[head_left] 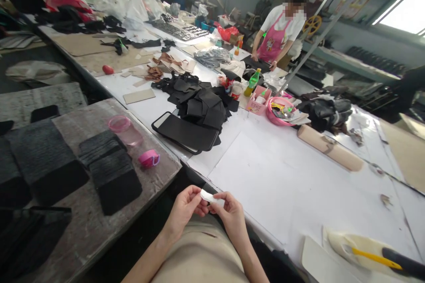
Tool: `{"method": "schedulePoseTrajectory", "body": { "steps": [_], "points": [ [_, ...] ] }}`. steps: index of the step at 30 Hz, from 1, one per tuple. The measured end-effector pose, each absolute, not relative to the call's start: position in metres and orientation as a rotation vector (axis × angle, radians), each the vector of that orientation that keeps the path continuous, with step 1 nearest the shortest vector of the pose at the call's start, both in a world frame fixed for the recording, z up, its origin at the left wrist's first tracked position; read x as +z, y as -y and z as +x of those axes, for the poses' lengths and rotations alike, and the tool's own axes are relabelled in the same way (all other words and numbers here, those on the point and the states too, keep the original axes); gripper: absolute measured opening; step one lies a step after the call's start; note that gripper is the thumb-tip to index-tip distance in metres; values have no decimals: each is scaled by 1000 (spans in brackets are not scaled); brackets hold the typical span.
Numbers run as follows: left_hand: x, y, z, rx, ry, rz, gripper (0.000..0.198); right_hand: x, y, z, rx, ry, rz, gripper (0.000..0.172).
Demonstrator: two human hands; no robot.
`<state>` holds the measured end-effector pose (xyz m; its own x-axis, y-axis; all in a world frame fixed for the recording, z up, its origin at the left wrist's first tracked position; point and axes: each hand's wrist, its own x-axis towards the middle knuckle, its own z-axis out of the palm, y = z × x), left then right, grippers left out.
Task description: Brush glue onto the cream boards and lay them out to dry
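A small white strip (207, 196), like folded paper or cloth, is pinched between my two hands in front of my body, beside the table's near edge. My left hand (185, 207) grips its left end with thumb and fingertips. On the other end, my right hand (231, 213) closes with thumb and forefinger. What exactly the strip is made of I cannot tell. Beyond my hands, a pile of black cut pieces (202, 101) lies on the white table (259, 177). In front of the pile rests a long black rounded panel (186, 131).
At left, a lower table carries stacks of black pieces (114, 179), a clear pink-lidded jar (124, 130) and a pink lid (148, 158). A pink basket (282, 112), a beige roll (328, 147) and a yellow-handled tool (375, 258) lie rightward. A person in a pink apron (272, 40) works across.
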<state>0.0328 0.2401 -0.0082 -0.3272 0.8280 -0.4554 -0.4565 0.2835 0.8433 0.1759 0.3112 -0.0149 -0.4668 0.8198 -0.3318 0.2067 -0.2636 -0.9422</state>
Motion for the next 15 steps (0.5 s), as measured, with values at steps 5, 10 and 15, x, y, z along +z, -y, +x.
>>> {"method": "schedulePoseTrajectory", "body": {
  "steps": [5,10,15],
  "points": [
    [-16,-236,30,1422,-1524,440,19,-14,-303,165,1904,1324,-1224,39],
    [-21,-232,26,1366,-1679,564,17,-18,-297,157,1871,1294,-1213,39],
    [-19,-232,22,1304,-1562,467,20,-19,-297,155,1850,1294,-1183,34]
  ]
}}
